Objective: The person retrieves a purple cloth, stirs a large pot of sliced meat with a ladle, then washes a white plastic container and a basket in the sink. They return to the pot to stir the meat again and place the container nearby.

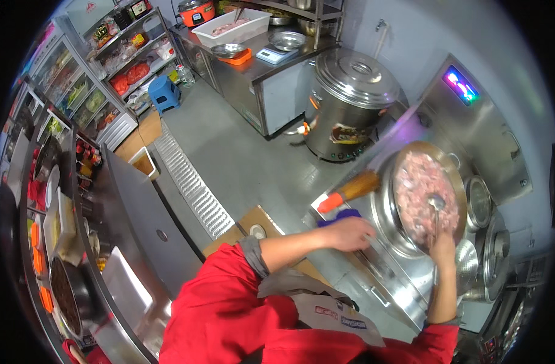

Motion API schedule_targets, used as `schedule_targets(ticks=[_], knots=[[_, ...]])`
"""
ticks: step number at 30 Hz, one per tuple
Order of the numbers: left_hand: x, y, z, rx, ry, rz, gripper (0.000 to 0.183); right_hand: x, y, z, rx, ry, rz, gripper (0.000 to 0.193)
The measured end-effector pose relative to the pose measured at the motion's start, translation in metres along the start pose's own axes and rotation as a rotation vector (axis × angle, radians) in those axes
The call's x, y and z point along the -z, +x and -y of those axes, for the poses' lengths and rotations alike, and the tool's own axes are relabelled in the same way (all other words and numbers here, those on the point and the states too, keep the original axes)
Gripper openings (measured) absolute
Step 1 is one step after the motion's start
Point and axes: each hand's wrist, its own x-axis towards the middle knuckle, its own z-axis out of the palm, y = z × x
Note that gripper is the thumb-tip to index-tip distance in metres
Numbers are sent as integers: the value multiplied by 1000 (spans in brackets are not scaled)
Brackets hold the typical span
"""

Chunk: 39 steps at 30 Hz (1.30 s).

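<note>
On the stove at the right, a wide wok (pixel 463 212) holds a heap of pale pink raw-looking meat pieces (pixel 420 182). My right hand (pixel 442 247) is closed round the handle of a metal ladle (pixel 436 201), whose bowl rests among the meat. My left hand (pixel 349 234) is over the stove's front edge, its fingers curled and the palm turned away; whatever may be in it is hidden. Just beyond that hand lie a purple-blue cloth (pixel 345 216) and a bristle brush (pixel 356 185) with an orange-red end.
A large lidded steel pot (pixel 353 91) stands behind the stove. Farther back, a counter carries a white tub (pixel 241 27) of meat and a scale (pixel 277 54). Steel pots and strainers (pixel 479 203) crowd the wok's right. A blue stool (pixel 164 92) and a floor grate (pixel 189 176) lie left.
</note>
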Motion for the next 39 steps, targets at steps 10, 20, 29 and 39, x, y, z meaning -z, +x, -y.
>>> schedule_targets(ticks=[10, 20, 29, 39], knots=[[252, 4, -44, -156, 132, -315, 12, -45, 381, 401, 70, -4, 136, 34], [476, -62, 83, -107, -36, -329, 18, -81, 677, 559, -747, 2342, 34, 13], [741, -134, 237, 247, -168, -352, 38, -75, 811, 797, -235, 1633, 428, 31], [979, -296, 432, 925, -831, -655, 22, -121, 800, 888, -598, 1510, 492, 45]])
